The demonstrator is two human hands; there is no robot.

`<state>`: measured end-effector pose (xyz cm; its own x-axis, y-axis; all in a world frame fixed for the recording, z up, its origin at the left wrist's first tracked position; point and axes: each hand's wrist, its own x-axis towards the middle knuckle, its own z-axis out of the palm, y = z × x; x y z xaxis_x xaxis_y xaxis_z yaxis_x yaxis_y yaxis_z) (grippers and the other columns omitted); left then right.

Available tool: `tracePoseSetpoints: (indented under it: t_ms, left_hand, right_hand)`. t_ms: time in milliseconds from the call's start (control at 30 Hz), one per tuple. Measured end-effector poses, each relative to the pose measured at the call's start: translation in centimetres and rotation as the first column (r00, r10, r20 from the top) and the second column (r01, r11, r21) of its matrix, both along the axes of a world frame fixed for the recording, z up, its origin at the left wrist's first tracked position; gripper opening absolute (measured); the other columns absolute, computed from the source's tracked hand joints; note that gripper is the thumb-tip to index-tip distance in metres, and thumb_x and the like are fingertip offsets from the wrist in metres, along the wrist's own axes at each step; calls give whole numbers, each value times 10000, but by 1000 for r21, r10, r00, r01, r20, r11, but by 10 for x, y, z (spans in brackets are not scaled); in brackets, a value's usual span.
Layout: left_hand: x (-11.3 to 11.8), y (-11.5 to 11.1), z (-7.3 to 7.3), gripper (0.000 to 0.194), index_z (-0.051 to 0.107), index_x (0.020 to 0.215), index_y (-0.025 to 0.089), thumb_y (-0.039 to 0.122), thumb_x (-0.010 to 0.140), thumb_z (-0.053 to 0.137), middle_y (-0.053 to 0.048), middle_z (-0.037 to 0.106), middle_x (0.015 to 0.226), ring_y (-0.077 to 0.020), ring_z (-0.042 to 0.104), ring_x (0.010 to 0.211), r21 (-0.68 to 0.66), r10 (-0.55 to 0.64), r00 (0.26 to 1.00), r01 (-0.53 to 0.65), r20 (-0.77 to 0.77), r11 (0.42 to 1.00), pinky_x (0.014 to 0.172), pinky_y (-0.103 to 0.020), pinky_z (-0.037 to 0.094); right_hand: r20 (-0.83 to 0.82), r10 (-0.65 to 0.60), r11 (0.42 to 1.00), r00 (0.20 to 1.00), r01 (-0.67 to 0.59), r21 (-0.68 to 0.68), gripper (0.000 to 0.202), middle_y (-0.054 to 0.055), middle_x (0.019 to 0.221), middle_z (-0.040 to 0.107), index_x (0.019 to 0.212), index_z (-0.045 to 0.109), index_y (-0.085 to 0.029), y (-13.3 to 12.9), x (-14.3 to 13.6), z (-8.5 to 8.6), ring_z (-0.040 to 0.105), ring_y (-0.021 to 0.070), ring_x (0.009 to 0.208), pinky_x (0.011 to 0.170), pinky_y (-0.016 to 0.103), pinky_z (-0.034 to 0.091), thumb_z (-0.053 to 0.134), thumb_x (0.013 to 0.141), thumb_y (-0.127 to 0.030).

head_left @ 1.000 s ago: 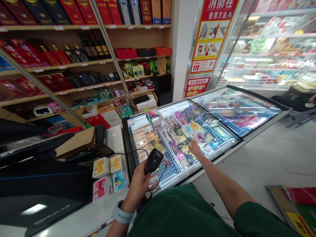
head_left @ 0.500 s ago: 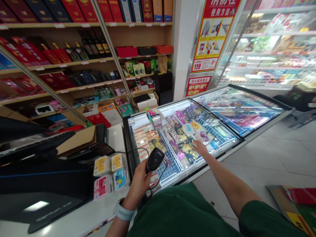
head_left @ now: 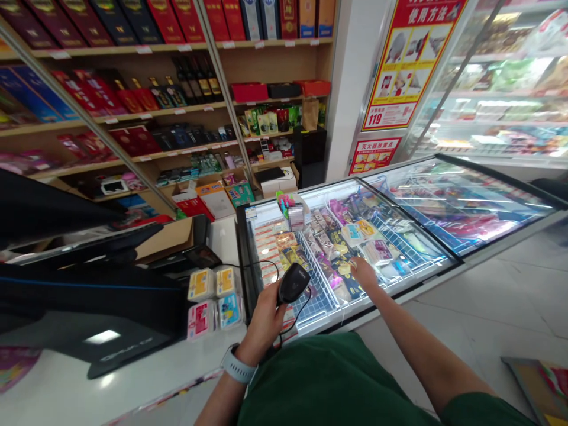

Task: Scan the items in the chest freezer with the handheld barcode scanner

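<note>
A black handheld barcode scanner [head_left: 293,284] is gripped in my left hand [head_left: 265,316], its cable looping down beside the wrist. That hand is over the near left corner of the chest freezer [head_left: 310,324]. My right hand [head_left: 364,274] hovers over the freezer, holding nothing that I can make out, its fingertips slightly apart and pointing left. Beneath it lie dark packets with yellow print [head_left: 345,269]. Just beyond it, clear-lidded tubs [head_left: 377,251] sit among frozen packs. Four-cornered tubs with yellow [head_left: 201,284], pink [head_left: 201,318] and blue [head_left: 229,310] lids stand on the counter, left of my left hand.
A black monitor [head_left: 89,319] stands on the white counter [head_left: 168,378] at left. Wire baskets [head_left: 319,272] divide the freezer. Shelves [head_left: 173,112] of boxes and bottles rise behind, beside a pillar with a red sign [head_left: 406,65]. A lit display cooler [head_left: 492,89] stands back right.
The view has swung left, so the scene sits farther right in the picture. My left hand still grips the scanner. My right hand remains above the packets, its fingers slightly more drawn in.
</note>
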<state>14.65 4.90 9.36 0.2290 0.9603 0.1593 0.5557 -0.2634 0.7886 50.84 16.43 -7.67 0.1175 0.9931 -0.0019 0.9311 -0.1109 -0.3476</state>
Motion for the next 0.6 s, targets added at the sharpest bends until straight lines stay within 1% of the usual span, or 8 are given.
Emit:
tracePoseSetpoints:
  t_ms: [167, 267, 400, 500, 533, 600]
  left_hand:
    - [0, -3, 6, 549, 470, 1315, 173, 72, 776, 491, -121, 573, 1301, -255, 520, 1225, 25, 10, 1000, -10, 4, 1000, 1070, -469, 382]
    - [0, -5, 6, 544, 479, 1310, 167, 73, 775, 499, -125, 582, 1291, -258, 518, 1227, 20, 17, 1000, -17, 15, 1000, 1068, -474, 383]
    - [-2, -8, 4, 533, 483, 1310, 171, 82, 785, 510, -126, 571, 1305, -259, 509, 1239, 12, 11, 999, -12, 43, 1000, 1073, -472, 375]
    - [-4, -11, 2, 536, 477, 1315, 168, 80, 787, 513, -132, 555, 1323, -260, 495, 1253, 1, 12, 999, -12, 52, 1000, 1081, -475, 361]
    - [-5, -11, 1, 535, 475, 1316, 166, 82, 789, 513, -135, 550, 1327, -261, 491, 1258, -1, 11, 998, -11, 55, 1000, 1083, -477, 357]
    - [-7, -13, 0, 534, 468, 1322, 162, 88, 794, 511, -142, 539, 1338, -265, 480, 1267, 0, 7, 998, -7, 62, 1000, 1087, -485, 349]
  right_hand:
    - [-25, 7, 1000, 1000, -6, 26, 337, 93, 1118, 616, 1132, 605, -193, -1, -26, 9, 607, 205, 946, 843, 281, 435, 478, 825, -139]
    - [-51, 33, 998, 998, -30, 57, 276, 87, 1056, 638, 1039, 640, -187, 0, -43, 14, 606, 193, 915, 820, 265, 427, 470, 828, -137]
    - [-73, 93, 995, 993, -90, 39, 182, 67, 904, 675, 891, 669, -188, 1, -74, 25, 613, 185, 839, 758, 252, 412, 495, 865, -237]
    - [-66, 119, 993, 991, -119, 2, 220, 59, 840, 684, 828, 663, -189, 1, -102, 36, 611, 178, 766, 695, 247, 392, 491, 890, -311]
    - [-69, 148, 989, 987, -148, -4, 237, 56, 820, 683, 821, 659, -190, 1, -113, 40, 609, 175, 747, 682, 246, 387, 484, 898, -329]
    - [-72, 215, 977, 974, -215, 8, 285, 66, 821, 680, 800, 656, -187, 1, -133, 47, 613, 180, 773, 693, 247, 389, 449, 922, -340]
